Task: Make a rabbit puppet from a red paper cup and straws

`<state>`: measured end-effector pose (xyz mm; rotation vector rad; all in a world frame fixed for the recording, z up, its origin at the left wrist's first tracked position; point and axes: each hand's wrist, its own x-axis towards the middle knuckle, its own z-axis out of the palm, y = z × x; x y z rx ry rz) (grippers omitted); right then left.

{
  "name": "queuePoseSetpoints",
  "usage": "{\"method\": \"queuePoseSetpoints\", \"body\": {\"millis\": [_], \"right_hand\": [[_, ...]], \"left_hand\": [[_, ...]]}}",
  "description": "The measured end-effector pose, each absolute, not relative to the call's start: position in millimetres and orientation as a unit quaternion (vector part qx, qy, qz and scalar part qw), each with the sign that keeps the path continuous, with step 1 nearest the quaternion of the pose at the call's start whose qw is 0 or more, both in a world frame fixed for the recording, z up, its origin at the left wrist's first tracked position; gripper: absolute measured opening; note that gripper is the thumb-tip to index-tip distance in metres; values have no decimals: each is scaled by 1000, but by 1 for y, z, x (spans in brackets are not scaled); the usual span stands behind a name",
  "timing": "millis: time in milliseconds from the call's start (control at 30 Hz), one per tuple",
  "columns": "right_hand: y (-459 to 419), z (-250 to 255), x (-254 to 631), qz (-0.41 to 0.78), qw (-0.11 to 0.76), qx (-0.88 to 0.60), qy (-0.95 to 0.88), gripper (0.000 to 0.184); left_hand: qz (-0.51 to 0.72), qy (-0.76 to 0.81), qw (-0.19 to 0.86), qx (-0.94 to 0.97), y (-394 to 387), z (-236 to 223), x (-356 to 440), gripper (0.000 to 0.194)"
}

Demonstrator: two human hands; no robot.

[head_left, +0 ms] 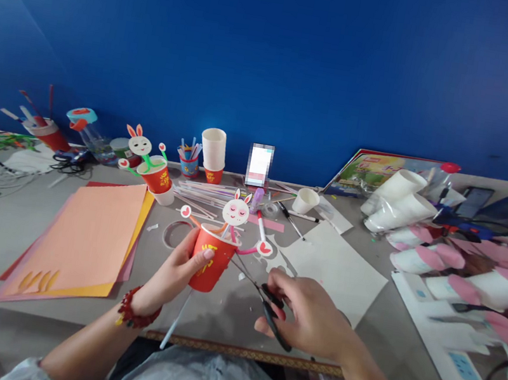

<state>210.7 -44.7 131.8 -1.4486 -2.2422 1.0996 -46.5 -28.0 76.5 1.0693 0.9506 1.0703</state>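
Observation:
In the head view my left hand [184, 262] is wrapped round a red paper cup [210, 266] with yellow marks. A white rabbit face [235, 212] rises from the cup's rim, and coloured arms with round heart discs stick out at both sides. Below the cup a pale straw [173, 325] slants down toward the table edge. My right hand [297, 312] grips black-handled scissors [271, 311], with fingers through the loops. The blades point at the cup's right side; whether they touch it I cannot tell.
A second rabbit cup [153, 174] stands back left, behind coloured paper sheets [83, 233]. Straws [207, 195], a tape roll [175, 235] and white paper [333, 267] lie around the cup. On the right are pink-and-white cups [421, 258] and a power strip [434, 328].

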Motion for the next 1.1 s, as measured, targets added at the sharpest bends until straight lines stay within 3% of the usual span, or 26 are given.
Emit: {"method": "queuePoseSetpoints", "body": {"millis": [100,200,367,467,600,700,833,933,1000,1100], "right_hand": [[-43,121,212,545,164,-438,-696,37],[-46,105,207,695,214,-325,-605,50],[-63,89,189,808,251,-232,-479,72],[-72,91,180,780,234,-264,-516,72],[-76,96,172,491,257,-447,-703,43],[-74,98,171,351,246,-498,-754,44],[-68,106,179,524,223,-422,-706,37],[-62,112,190,667,219,-324,-634,47],[-60,115,195,679,220,-328,-619,52],[-58,116,198,626,214,-396,-637,44]], "left_hand": [[480,399,619,477,-29,74,-45,56],[521,404,564,498,-30,68,-43,55],[577,411,462,534,-33,58,-36,61],[599,411,445,523,-35,54,-33,67],[608,416,471,485,-36,50,-30,63],[603,421,500,456,-37,45,-30,59],[604,417,515,443,-39,39,-30,58],[605,405,531,433,-41,37,-31,58],[604,400,545,422,-42,37,-30,56],[605,391,564,404,-43,38,-28,52]]}}
